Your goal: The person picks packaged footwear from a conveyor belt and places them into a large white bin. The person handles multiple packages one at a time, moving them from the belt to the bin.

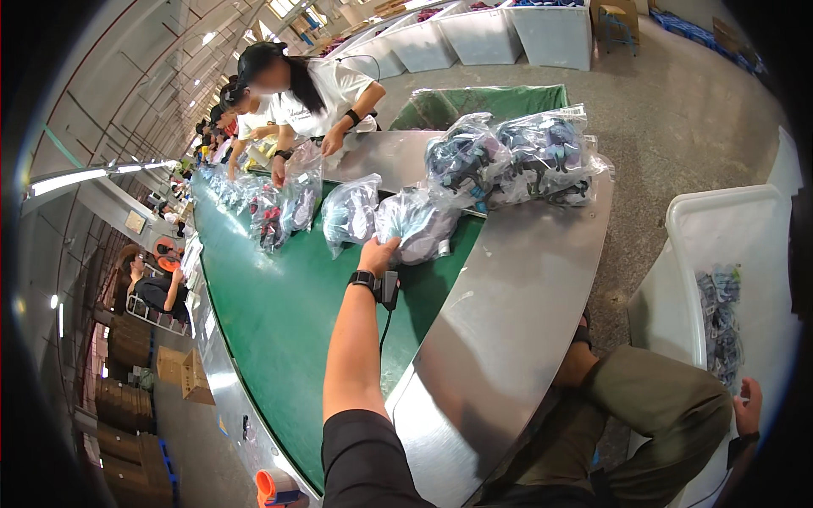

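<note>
Left grip: left grip (378,252) has fingers on the near-left edge of a clear bag (415,229); can't tell if clamped on the film or only resting against it.
Clear bag: on the green belt (288,313), at its far end near the steel tabletop (517,279). Contents pale and grey, look like footwear.
Neighbour bag: second clear bag (350,213) just left of it, nothing of the left grip on it.
Bag pile: several bagged items (546,144), darker with blue parts, heaped right of the clear bag, at the far end of the tabletop.
Right grip: right grip (747,406) by the white bin (652,313), no item visible in it; can't tell how far apart the fingers are. Bagged goods (720,313) lie inside the bin.
Co-worker: a person (326,97) across the belt, hands over other bags.
Bag step: reads as first contact or pickup, left side only.
Next bag move: calls for a sure pinch on gathered film, clear of the neighbour bag; loose plastic could slip.
</note>
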Tool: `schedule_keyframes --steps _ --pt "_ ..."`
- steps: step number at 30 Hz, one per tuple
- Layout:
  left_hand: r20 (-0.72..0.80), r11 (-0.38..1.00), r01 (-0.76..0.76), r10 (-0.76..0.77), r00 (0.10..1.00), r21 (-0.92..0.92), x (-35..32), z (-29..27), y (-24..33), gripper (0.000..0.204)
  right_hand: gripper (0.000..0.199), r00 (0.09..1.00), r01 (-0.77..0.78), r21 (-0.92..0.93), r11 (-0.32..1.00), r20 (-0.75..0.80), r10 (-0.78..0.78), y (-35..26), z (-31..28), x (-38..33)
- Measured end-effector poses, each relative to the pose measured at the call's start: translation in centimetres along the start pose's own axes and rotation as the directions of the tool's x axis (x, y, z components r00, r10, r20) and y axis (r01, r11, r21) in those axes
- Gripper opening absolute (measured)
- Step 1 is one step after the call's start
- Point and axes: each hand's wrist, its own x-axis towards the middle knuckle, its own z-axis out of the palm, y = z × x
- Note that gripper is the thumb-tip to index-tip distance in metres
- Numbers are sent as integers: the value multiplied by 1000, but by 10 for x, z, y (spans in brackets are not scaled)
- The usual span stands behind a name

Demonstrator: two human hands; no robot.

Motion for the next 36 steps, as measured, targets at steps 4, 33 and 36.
schedule_keyframes --steps 4,33,36 --pt "146 992 114 -105 984 -56 -46 -5 8 42 58 999 -50 29 998 4 50 7 6 -1" --pt "25 851 112 -116 993 -512 -229 58 54 99 43 956 292 98 951 -57 -288 -185 -29 -4" --pt "32 797 83 -80 996 -598 -241 71 68 92 41 939 340 148 929 -109 -326 -224 -44 -19"
